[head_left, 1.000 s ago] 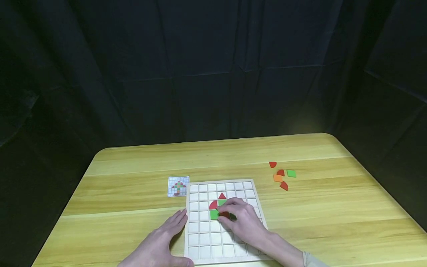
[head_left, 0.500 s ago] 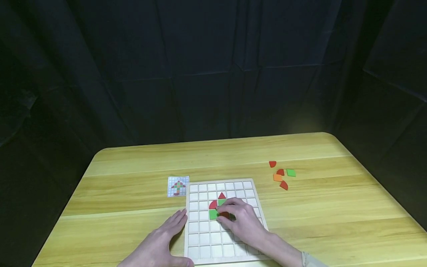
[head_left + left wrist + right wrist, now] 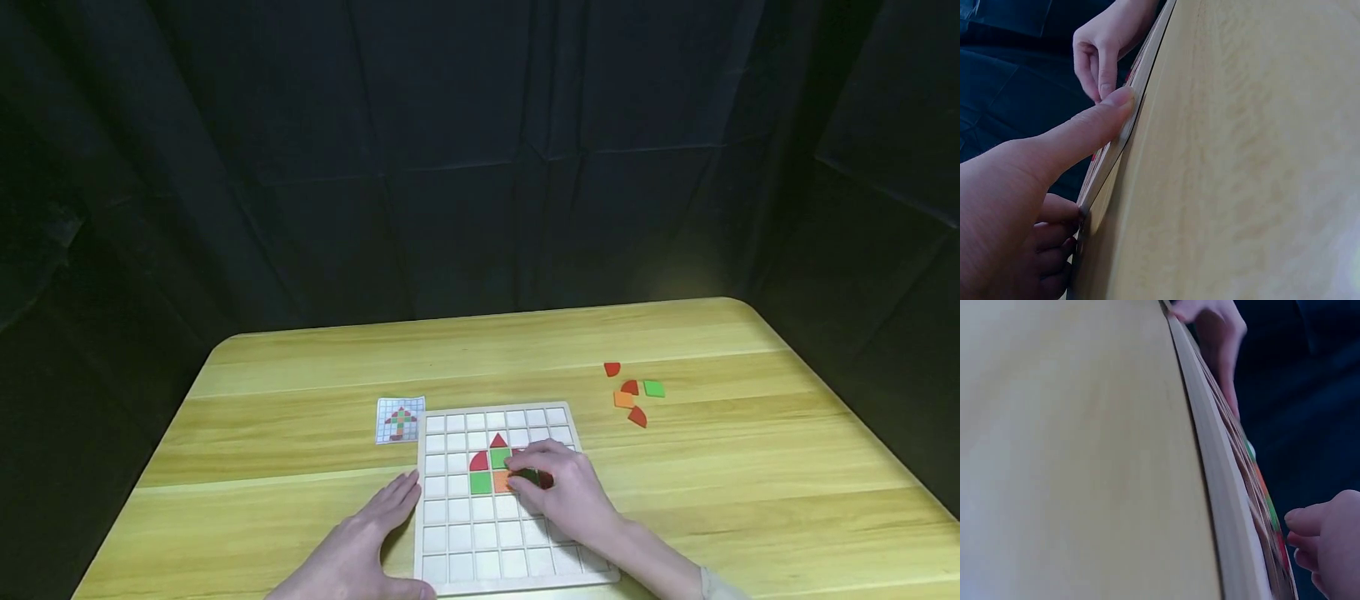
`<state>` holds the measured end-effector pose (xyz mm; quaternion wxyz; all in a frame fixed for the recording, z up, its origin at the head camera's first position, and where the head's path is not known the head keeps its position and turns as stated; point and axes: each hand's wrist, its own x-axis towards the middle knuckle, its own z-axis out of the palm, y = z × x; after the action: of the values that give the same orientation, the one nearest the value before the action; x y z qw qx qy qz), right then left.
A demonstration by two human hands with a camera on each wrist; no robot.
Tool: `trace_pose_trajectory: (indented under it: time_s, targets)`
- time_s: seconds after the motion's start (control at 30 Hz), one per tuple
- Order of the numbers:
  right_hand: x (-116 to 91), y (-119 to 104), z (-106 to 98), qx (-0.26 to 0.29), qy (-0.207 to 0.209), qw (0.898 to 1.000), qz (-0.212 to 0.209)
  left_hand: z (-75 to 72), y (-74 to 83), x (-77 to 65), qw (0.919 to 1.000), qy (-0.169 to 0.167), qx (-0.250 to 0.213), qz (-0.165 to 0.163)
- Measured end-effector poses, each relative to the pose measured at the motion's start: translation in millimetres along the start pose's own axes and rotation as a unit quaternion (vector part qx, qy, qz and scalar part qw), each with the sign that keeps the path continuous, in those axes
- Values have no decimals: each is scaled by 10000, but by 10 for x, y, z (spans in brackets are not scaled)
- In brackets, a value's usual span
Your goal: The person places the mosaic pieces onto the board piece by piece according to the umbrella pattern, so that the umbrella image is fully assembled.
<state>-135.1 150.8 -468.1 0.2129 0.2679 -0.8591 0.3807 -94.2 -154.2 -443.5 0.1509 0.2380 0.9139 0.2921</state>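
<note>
A white grid board lies on the table. My left hand rests along its left side, fingers straight against the edge and thumb at the near corner. Over the board's middle is my right hand, thumb and index tips slightly apart beside an orange square tile, with nothing seen between them. Tiles in the grid include a red triangle, a green square below it, a red quarter-circle and another green square. The right hand partly covers green and red tiles.
A small pattern card with an arrow-like coloured figure lies by the board's upper left corner. Loose tiles lie at the back right, among them a green one, an orange one and red quarter-circles. A dark curtain hangs behind the table.
My right hand has moved a little to the right across the board, uncovering the orange square tile and more of the green one above it. My left hand has stayed in place.
</note>
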Motion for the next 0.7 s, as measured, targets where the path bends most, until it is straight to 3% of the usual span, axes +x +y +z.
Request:
trace_pose_trajectory:
  time_s: [0.2, 0.4, 0.7]
  targets:
    - [-66, 316, -321, -324, 317, 9979, 454, -7, 18, 4, 9999, -63, -78, -99]
    - [-173, 611, -627, -950, 835, 9870, 994, -1, 18, 5, 10000, -50, 9, -57]
    - [-323, 796, -959, -1463, 1120, 9705, 1557, -12, 15, 15, 9999, -96, -24, -92]
